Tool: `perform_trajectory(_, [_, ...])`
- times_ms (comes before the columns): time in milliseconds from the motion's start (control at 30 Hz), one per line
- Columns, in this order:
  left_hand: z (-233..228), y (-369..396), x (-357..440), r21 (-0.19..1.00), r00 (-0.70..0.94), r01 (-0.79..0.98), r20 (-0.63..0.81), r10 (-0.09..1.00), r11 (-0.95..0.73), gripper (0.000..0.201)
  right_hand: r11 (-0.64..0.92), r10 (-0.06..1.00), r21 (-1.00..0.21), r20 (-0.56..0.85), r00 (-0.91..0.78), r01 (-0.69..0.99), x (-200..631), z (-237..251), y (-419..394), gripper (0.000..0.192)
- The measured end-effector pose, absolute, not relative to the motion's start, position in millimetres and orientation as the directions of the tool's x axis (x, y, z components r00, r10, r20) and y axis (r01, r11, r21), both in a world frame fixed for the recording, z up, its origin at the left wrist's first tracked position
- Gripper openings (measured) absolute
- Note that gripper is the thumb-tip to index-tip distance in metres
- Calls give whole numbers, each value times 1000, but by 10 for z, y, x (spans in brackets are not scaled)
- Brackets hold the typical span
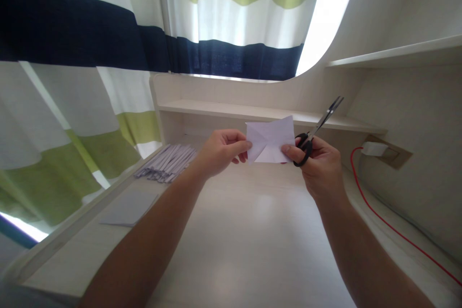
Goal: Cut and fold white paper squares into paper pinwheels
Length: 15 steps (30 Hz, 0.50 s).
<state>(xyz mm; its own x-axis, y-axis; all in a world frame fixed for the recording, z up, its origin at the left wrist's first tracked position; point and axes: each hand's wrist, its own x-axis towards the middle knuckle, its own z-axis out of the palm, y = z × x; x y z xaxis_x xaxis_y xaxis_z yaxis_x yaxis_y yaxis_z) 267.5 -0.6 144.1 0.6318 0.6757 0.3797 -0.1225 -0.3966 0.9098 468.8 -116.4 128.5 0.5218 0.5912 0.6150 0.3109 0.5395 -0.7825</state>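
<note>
Beyond and above the hands (221, 154), curtains (234, 21) in green, white and navy bands. Just behind the hands, a pale shelf (216, 107). Rightward, a white plug (374, 148) at a wall socket (400, 158), trailing a red cable (381, 228). Below, the tabletop (252, 231).

We find the sheet (269, 137) creased, matt paper; the scissors (320, 125) shiny metal with plastic-looking handles (308, 146); the desktop (260, 231) smooth, faintly glossy; the curtain (238, 24) matt cloth.
</note>
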Motion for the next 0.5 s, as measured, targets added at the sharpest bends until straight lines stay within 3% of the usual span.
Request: perform_trajectory(500, [1459,-58,2674,842,548,-171,512,662,-511,17,481,596,-794,608,525,373,4618,1324,-1195,20])
